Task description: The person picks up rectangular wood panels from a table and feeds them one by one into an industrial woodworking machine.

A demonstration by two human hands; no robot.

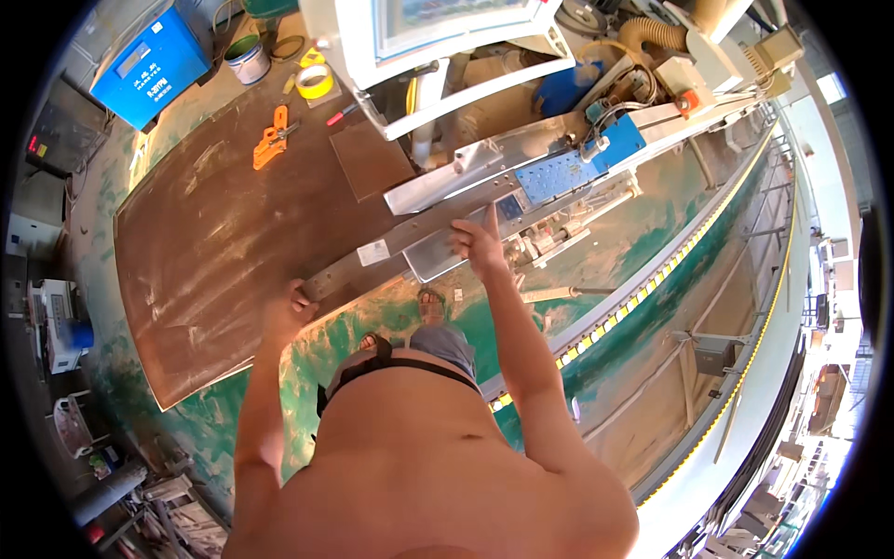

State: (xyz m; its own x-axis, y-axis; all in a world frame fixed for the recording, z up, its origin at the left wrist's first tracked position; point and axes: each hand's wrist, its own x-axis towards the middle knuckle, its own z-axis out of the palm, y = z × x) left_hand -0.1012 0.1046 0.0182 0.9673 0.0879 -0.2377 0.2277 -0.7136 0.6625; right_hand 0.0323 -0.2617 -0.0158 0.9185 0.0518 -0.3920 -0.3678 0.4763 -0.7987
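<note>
A long, narrow brown strip (349, 273) lies along the edge of the table and runs toward the machine bed. At its near-left end my left hand (294, 307) has its fingers curled over the strip. Farther right, my right hand (478, 247) holds nothing, its index finger stretched toward a small dark panel (508, 207) and the other fingers loosely bent. Whether that fingertip touches the panel I cannot tell. Beneath the right hand is a shiny metal plate (430, 258). A white label (372, 252) sits on the strip between my hands.
The broad brown tabletop (205, 252) carries an orange utility knife (273, 140), yellow tape (315, 82) and a red marker (342, 115). A white-framed screen (447, 28) stands behind the machine. Beyond the blue perforated plate (559, 177), a yellow-marked rail (643, 298) runs along the right.
</note>
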